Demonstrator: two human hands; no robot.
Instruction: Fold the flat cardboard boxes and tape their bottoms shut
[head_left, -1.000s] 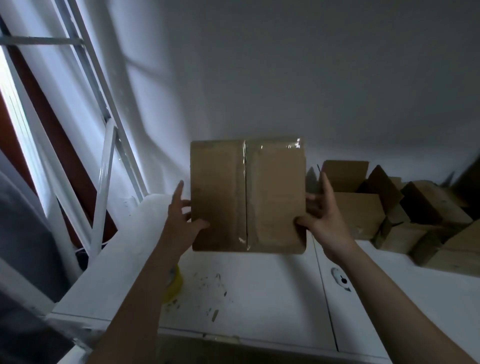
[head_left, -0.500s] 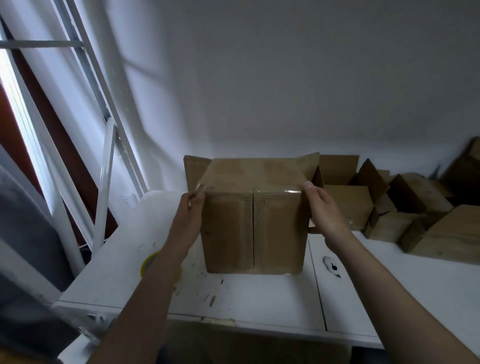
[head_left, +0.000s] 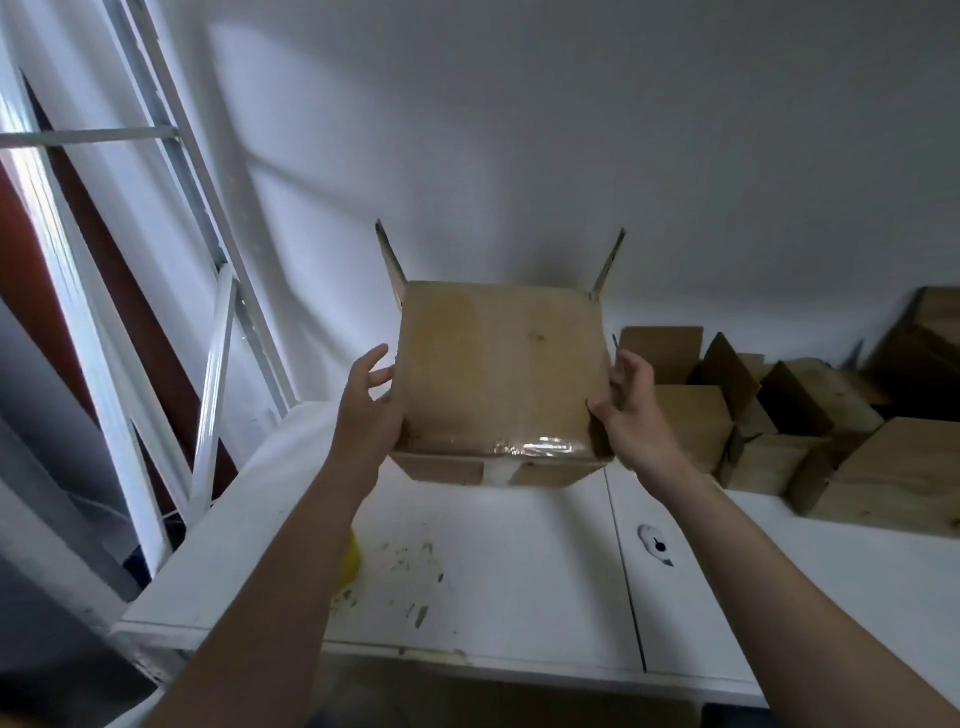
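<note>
I hold a folded cardboard box (head_left: 498, 374) in the air above the white table (head_left: 519, 571). One plain side faces up. Its taped bottom faces me, with shiny clear tape (head_left: 535, 447) wrapping over the near edge. Two open flaps stick up at the far end. My left hand (head_left: 371, 402) presses against the box's left side with fairly straight fingers. My right hand (head_left: 626, 410) grips the right edge, thumb on the upper face and fingers curled along the side.
A yellow tape roll (head_left: 352, 561) lies on the table, mostly hidden by my left forearm. A pile of folded cardboard boxes (head_left: 769, 431) fills the table's right back. A white metal frame (head_left: 208, 374) leans at the left. The wall is close behind.
The box was turned from showing its taped bottom to standing on the table, and is now lifted and tipped so its flaps point up and away. Both hands stayed on its sides.
</note>
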